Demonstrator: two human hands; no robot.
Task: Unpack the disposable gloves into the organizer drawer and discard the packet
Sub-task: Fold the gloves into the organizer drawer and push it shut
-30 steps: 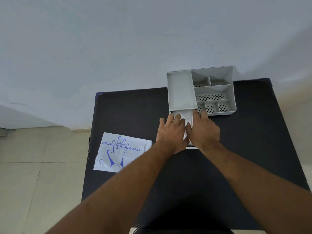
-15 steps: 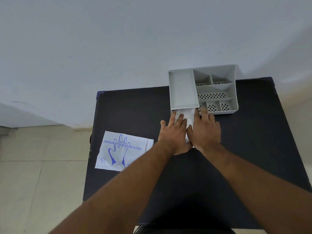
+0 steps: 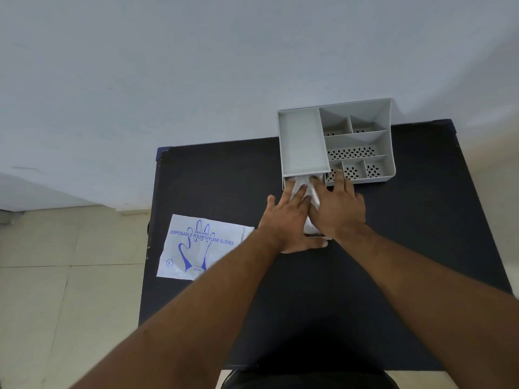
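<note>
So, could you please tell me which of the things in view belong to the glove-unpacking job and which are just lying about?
Part of the job:
- gloves, pressed flat under both hands
- left hand
- right hand
- drawer, pulled out of the organizer
- empty glove packet, at the table's left edge

Just there:
- black table
- tiled floor

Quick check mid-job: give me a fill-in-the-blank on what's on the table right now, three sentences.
1. Both hands, left hand and right hand, press flat on the white gloves at the open drawer of the grey ____.
2. The printed glove packet lies flat on the black table, on the person's ____ side.
3. The size letter printed in a circle on the packet is ____.

Missing words: organizer; left; L
</note>
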